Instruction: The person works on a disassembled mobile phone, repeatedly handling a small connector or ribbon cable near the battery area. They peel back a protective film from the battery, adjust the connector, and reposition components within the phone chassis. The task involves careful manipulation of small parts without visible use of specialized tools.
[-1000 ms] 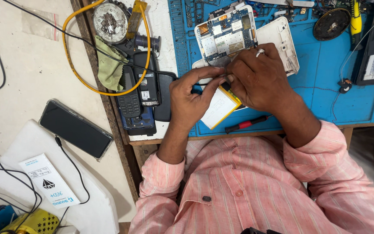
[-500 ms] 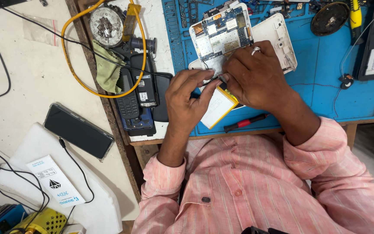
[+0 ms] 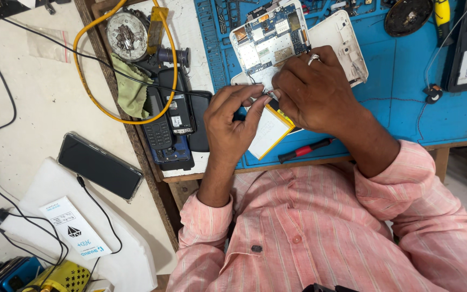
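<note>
Two hands meet over the blue work mat [image 3: 406,108], close to the bench's near edge. Nearest you, a red-handled screwdriver [image 3: 305,151] lies by that edge, within easy reach. Just beyond it, your left hand [image 3: 232,127] curls its fingers and presses the thumb onto the flat white battery pack [image 3: 267,131] with the yellow rim, seemingly steadying it. Your right hand [image 3: 314,94] bunches its fingertips around something small where the pack meets the board; what they pinch is too small to tell. Farther out, the opened tablet [image 3: 268,40] lies with its circuit board upward, partly on its white back cover [image 3: 344,40]. Left of the mat, dark phones [image 3: 171,121] are stacked beside a yellow cable [image 3: 85,89].
</note>
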